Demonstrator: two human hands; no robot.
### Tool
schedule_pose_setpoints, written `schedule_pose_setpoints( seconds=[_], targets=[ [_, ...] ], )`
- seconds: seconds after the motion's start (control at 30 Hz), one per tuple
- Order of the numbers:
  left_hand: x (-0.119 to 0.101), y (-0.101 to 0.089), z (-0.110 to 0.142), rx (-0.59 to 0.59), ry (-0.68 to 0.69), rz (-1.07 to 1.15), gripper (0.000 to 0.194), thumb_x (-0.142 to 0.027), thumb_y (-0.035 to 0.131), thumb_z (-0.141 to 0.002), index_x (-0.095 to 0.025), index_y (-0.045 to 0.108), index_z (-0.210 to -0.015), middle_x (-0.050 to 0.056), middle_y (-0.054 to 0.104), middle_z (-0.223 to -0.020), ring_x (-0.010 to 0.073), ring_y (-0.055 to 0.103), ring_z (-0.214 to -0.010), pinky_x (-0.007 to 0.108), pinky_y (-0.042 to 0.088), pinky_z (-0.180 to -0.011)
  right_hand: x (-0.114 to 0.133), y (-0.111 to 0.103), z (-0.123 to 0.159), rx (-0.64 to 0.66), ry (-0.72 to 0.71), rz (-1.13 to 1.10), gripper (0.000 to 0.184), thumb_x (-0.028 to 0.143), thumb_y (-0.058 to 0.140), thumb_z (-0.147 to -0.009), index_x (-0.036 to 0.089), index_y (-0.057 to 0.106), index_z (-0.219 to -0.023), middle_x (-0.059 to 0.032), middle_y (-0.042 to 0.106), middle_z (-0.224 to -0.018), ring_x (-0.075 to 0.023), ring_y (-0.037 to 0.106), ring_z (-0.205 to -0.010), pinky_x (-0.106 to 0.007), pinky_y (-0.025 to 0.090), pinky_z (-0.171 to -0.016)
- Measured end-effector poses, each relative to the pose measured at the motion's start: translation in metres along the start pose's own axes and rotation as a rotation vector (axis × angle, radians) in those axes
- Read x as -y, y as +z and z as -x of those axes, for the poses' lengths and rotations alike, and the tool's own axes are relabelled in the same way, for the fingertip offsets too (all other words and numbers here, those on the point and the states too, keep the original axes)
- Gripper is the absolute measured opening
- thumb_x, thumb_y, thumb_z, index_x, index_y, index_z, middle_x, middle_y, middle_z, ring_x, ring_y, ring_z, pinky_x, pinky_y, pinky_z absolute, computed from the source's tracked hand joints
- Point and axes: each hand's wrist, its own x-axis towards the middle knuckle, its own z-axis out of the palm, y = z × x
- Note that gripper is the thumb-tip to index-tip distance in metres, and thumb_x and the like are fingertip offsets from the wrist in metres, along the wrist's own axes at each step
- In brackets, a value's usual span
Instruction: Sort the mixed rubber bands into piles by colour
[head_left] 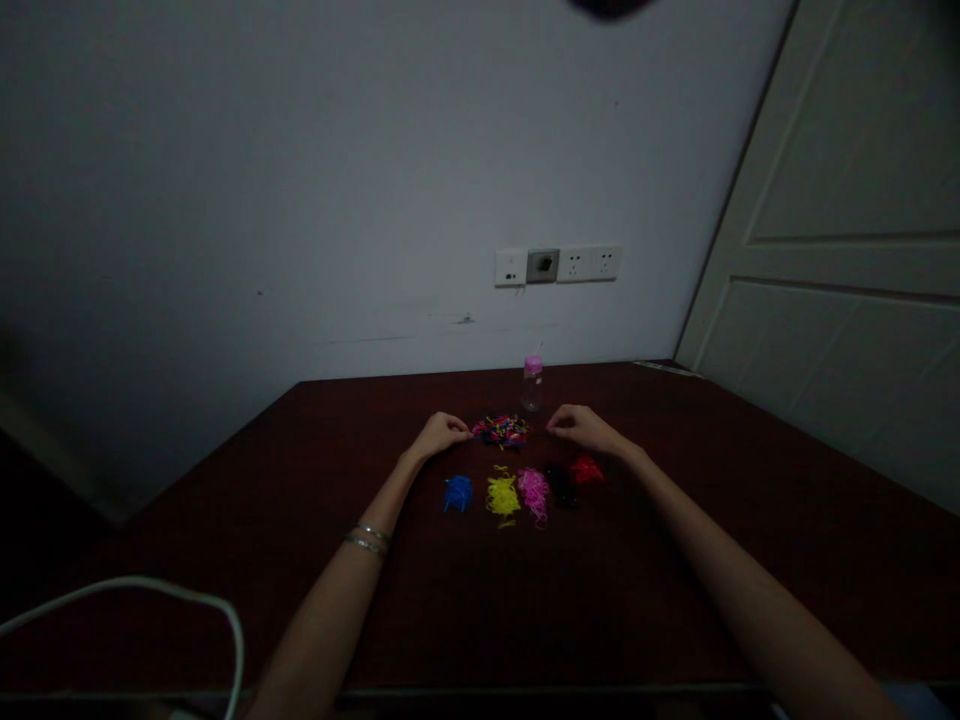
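A mixed heap of small rubber bands [501, 431] in several colours lies on the dark table between my hands. At its left edge is my left hand [441, 436], thumb and fingers pinched together; what they hold, if anything, is too small to make out. My right hand [586, 429] is apart from the heap on the right, its fingers also closed in a pinch, contents unclear. Nearer to me lie sorted piles: blue bands [457, 493], yellow bands [502, 496], pink bands [533, 492], black bands [561, 484] and red bands [587, 469], the red close below my right wrist.
Behind the heap stands a clear bottle [532, 391] with a pink lid. The reddish-brown table [465, 610] meets a wall with sockets [589, 264]. A pale cable [150, 583] loops at the lower left, and a panelled door [840, 230] rises on the right.
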Motion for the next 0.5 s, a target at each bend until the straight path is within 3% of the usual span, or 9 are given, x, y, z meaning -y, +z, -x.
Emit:
schedule_pose_setpoints(
  seconds=[0.2, 0.5],
  targets=[
    [-0.004, 0.007, 0.0023, 0.038, 0.013, -0.12, 0.031, -0.035, 0.061, -0.062, -0.01, 0.068, -0.079, 0.003, 0.06, -0.064, 0.0117, 0.049, -0.058, 0.021, 0.034, -0.053, 0.0031, -0.0001, 0.0037, 0.042, 0.023, 0.051, 0.017, 0.02, 0.054, -0.07, 0.013, 0.068, -0.074, -0.0064, 0.066, -0.079, -0.0166, 0.06, -0.072, -0.025, 0.045, -0.066],
    [0.0001, 0.0046, -0.0003, 0.076, 0.019, -0.08, 0.023, -0.021, 0.053, -0.063, -0.008, 0.068, -0.074, 0.006, 0.065, -0.068, 0.013, 0.054, -0.062, 0.021, 0.039, -0.058, 0.0036, 0.0011, 0.0045, 0.091, 0.033, 0.088, 0.018, 0.019, 0.052, -0.071, 0.012, 0.068, -0.076, -0.0067, 0.067, -0.078, -0.0169, 0.06, -0.072, -0.024, 0.045, -0.066]
  ],
)
